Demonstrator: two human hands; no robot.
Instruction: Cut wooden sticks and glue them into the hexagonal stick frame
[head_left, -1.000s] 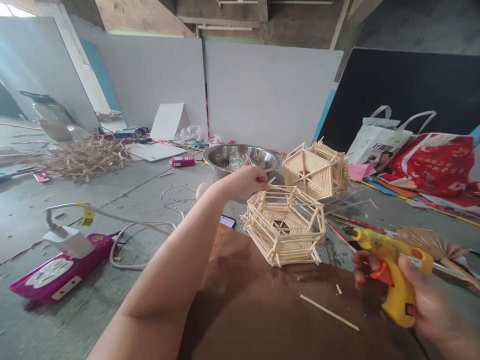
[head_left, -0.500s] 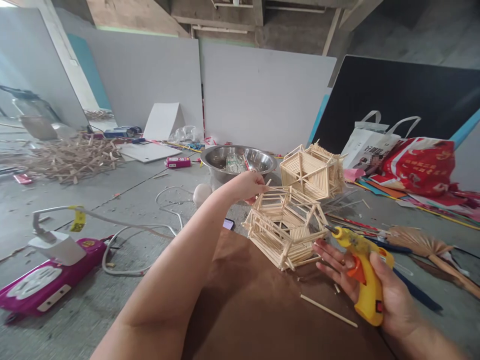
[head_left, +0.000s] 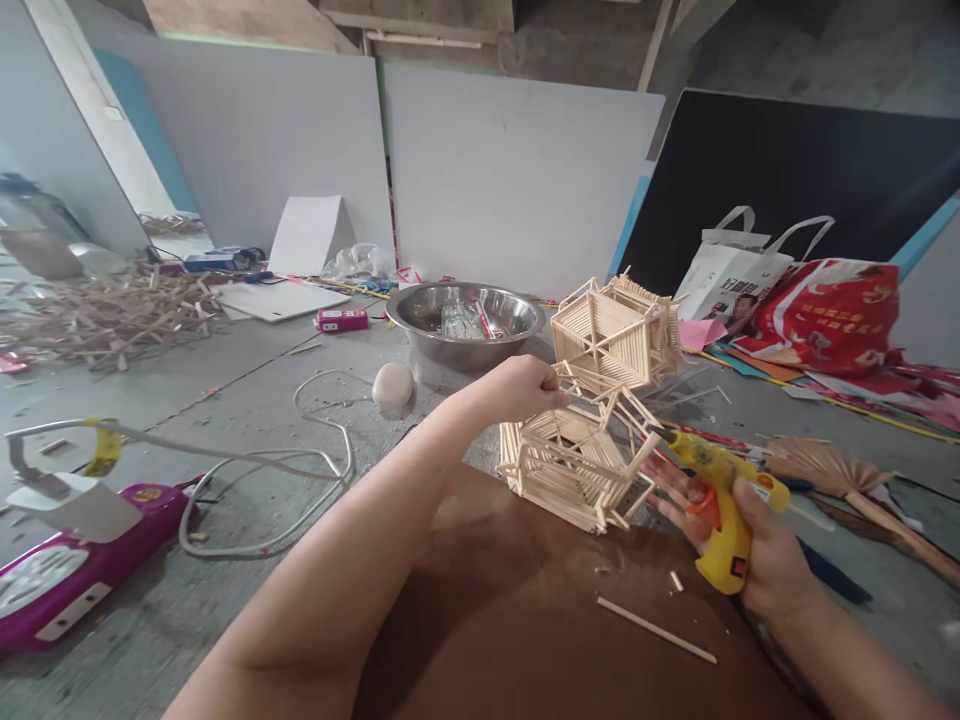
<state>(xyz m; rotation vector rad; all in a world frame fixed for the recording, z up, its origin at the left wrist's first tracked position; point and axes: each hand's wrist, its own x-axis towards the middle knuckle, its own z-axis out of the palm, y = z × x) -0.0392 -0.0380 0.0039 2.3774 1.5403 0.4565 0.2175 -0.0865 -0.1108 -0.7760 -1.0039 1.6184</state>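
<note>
A hexagonal frame of thin wooden sticks [head_left: 576, 458] rests tilted at the far edge of a brown board [head_left: 525, 610]. My left hand [head_left: 525, 387] reaches across and pinches the frame's upper rim. My right hand [head_left: 750, 550] grips a yellow glue gun [head_left: 716, 510] with an orange trigger; its nozzle touches the frame's right side and my fingers brace against it. A second stick structure [head_left: 611, 335] stands just behind. A loose stick [head_left: 656, 630] lies on the board.
A steel bowl [head_left: 420, 310] with items sits behind, a pale ball [head_left: 393, 384] beside it. A white cable [head_left: 315, 460] runs to a magenta device [head_left: 75, 580] at left. A stick pile [head_left: 112, 315] lies far left. Bags [head_left: 817, 315] and a straw broom [head_left: 840, 470] lie right.
My right hand brought the glue gun left and up until its nozzle met the frame. My left hand tipped the frame more upright. The view shifted slightly.
</note>
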